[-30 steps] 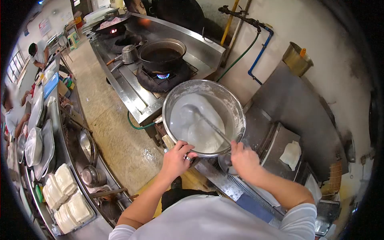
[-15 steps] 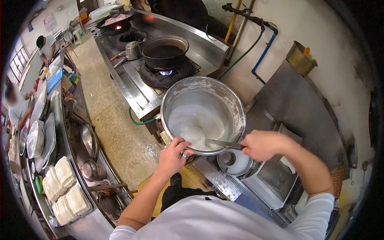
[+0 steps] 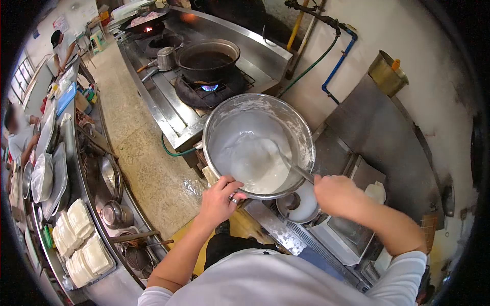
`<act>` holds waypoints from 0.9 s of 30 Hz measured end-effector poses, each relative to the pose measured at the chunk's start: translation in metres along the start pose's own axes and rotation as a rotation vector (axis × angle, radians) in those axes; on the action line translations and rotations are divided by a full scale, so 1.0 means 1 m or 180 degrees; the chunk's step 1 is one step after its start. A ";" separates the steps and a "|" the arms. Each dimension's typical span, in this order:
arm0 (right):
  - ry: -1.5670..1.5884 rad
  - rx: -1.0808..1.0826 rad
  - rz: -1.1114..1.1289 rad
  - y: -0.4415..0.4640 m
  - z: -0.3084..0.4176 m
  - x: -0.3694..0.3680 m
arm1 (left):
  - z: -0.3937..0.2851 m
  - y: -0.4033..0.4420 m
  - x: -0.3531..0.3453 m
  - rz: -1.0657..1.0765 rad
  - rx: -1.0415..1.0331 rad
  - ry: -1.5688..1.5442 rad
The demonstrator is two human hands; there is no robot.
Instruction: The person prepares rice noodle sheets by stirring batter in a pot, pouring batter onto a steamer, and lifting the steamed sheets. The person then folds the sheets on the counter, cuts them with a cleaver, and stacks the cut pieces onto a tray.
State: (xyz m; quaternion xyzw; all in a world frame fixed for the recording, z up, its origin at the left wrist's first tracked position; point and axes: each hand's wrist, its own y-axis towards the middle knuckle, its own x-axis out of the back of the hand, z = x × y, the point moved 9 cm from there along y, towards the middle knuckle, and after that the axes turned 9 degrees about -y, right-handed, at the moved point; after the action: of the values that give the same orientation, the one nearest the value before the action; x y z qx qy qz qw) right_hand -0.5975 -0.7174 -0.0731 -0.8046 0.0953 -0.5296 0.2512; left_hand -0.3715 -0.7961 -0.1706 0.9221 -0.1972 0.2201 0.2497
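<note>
Clearly, the right hand (image 3: 334, 194) grips the utensil (image 3: 298, 170) slanting forward-left into the bowl (image 3: 302, 133); the left hand (image 3: 219, 198) clasps the bowl's near-left rim.

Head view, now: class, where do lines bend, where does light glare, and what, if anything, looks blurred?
Head view: the long grey steel counter at left bows, with black rounded corners framing the picture; head view: bright glare on the silver stainless-steel stove top; head view: white liquid in the large round metal bowl looks smeared, possibly by motion.
</note>
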 end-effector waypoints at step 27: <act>0.0738 0.0098 0.1184 0.004 -0.018 0.028 | 0.007 -0.002 -0.001 -0.0042 0.0100 -0.0240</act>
State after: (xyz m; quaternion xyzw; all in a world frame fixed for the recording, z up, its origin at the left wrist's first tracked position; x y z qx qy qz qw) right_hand -0.6009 -0.7377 -0.0467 -0.7029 0.2622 -0.5645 0.3443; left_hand -0.3687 -0.7977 -0.1770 0.9348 -0.1970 0.1866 0.2290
